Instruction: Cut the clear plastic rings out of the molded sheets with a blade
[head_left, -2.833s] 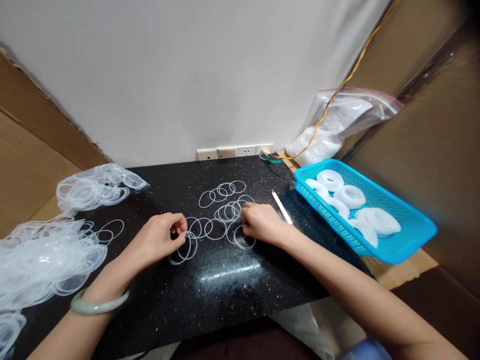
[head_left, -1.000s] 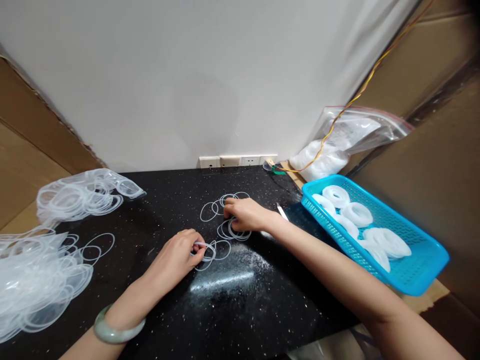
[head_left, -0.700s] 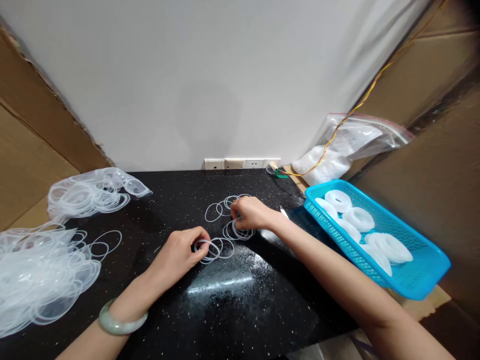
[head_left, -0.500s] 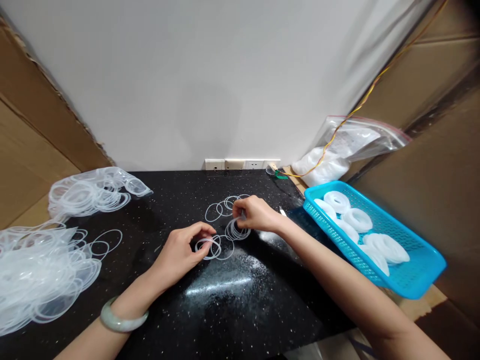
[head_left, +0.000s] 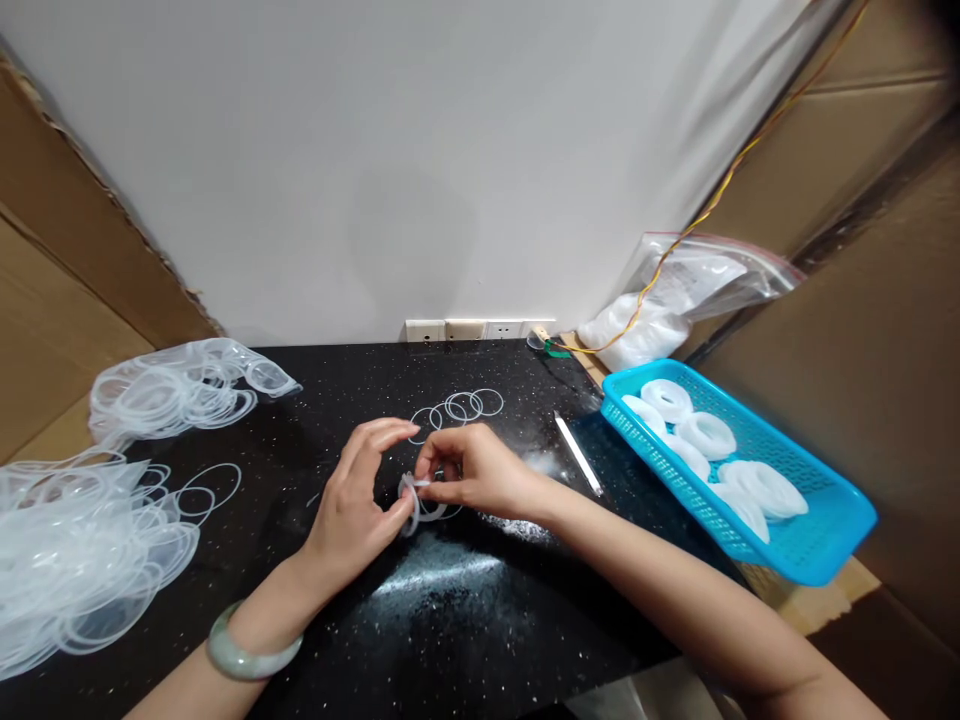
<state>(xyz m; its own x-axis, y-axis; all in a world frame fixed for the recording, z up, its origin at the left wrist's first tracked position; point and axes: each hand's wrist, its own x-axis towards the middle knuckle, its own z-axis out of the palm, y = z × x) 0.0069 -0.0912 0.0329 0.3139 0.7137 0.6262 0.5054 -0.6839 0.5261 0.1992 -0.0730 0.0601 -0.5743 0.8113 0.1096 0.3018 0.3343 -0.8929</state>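
Note:
My left hand (head_left: 358, 500) and my right hand (head_left: 474, 478) meet over the middle of the black speckled table (head_left: 480, 620). Together they pinch a small stack of thin clear rings (head_left: 417, 500) between thumbs and fingertips. My left index finger arches above the stack. A few loose rings (head_left: 459, 407) still lie flat on the table just beyond the hands. A pale green bangle (head_left: 251, 655) sits on my left wrist.
Big heaps of clear rings lie at the left (head_left: 82, 560) and back left (head_left: 176, 390). A blue basket (head_left: 814, 545) with white ring bundles stands at the right, a white stick (head_left: 577, 453) beside it. A zip bag (head_left: 675, 295) and a socket strip (head_left: 476, 329) sit by the wall.
Both hands gathered the spread-out rings into stacks, then my right hand came back toward my left. The two stacks are now joined between both hands; fewer loose rings remain flat.

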